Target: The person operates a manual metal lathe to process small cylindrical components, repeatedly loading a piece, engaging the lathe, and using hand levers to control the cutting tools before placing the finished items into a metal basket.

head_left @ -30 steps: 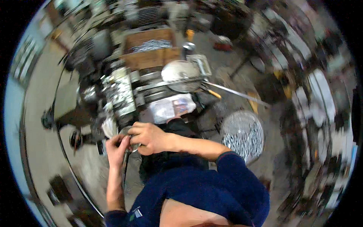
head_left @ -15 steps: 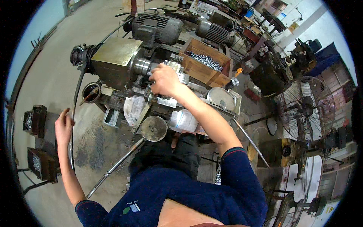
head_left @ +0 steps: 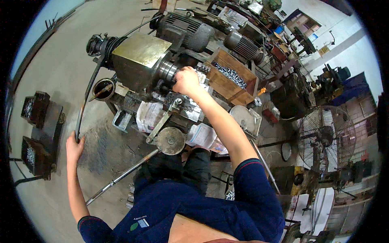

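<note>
My left hand point(head_left: 75, 150) is closed around the lower end of a long dark lever point(head_left: 86, 101), which curves up to the left end of the lathe headstock point(head_left: 142, 50). Its thumb lies along the right side of the lever. At the bright metal spindle nose point(head_left: 167, 71), my right hand point(head_left: 186, 82) has its fingers bent together and pointing into the spindle's front. Whatever those fingers pinch is hidden behind the hand. Below the right wrist sits the metal tool slide point(head_left: 188, 107), with a flat arm point(head_left: 162, 125) and a round disc point(head_left: 170, 141) in front of it.
A wooden box point(head_left: 221, 83) of small shiny metal parts point(head_left: 229, 75) stands right of the spindle. Motors point(head_left: 184, 32) lie behind. A pot with a brush point(head_left: 104, 89) hangs at the left. Bins point(head_left: 34, 156) stand on the floor; a fan point(head_left: 326, 135) is at right.
My left hand has moved down and closed on the lever's end; before, it was beside the lever with fingers apart. My right hand has come up against the spindle nose. The view has shifted.
</note>
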`<action>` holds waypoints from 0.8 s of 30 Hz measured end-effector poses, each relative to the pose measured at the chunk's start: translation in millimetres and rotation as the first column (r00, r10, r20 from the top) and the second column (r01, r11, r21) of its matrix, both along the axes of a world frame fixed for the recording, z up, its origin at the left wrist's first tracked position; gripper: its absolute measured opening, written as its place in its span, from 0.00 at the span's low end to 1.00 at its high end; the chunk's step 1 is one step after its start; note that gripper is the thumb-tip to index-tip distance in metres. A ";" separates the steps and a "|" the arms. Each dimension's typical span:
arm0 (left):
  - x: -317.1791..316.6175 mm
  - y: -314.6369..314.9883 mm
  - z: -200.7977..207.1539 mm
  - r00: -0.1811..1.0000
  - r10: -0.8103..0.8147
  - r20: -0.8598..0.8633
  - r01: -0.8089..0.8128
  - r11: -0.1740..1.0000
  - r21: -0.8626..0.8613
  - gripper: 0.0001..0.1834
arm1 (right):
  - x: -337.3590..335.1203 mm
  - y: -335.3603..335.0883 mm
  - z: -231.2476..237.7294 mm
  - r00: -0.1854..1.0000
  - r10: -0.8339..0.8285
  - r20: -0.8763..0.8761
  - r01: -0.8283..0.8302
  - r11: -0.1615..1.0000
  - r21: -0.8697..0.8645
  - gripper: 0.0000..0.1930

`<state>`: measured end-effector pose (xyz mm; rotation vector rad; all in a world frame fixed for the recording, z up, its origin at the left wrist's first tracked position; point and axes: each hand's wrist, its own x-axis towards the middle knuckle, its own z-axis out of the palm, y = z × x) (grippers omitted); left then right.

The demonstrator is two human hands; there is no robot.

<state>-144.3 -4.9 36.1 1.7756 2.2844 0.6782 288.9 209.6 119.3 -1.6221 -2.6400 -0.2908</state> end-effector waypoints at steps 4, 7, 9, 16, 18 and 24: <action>-10.9 0.7 -14.0 0.998 0.042 -0.042 -0.043 0.999 -0.014 0.27 | -6.6 4.3 -0.3 0.999 -0.039 0.000 0.039 0.999 0.015 0.12; 2.1 5.6 1.6 0.996 0.064 -0.057 -0.069 0.993 -0.095 0.24 | -4.4 8.1 -1.1 0.998 -0.056 0.029 0.056 0.998 -0.001 0.11; 3.4 7.9 6.2 0.988 0.077 -0.133 -0.095 0.987 -0.132 0.20 | -2.9 8.4 -1.0 0.999 -0.041 0.005 0.041 0.999 -0.010 0.12; -149.3 50.9 -9.6 0.730 0.048 -0.682 -0.050 0.999 0.016 0.08 | -4.4 8.8 -0.1 0.999 -0.043 -0.017 0.043 0.999 -0.001 0.13; -170.7 62.3 -17.3 0.701 0.007 -0.713 -0.008 1.000 0.001 0.10 | -6.1 7.7 -3.4 0.998 -0.065 0.005 0.065 0.998 -0.023 0.12; -179.1 69.1 -19.9 0.774 0.064 -0.630 -0.126 0.991 -0.054 0.11 | 16.3 -35.5 31.8 0.907 0.267 -0.326 -0.199 0.954 0.226 0.16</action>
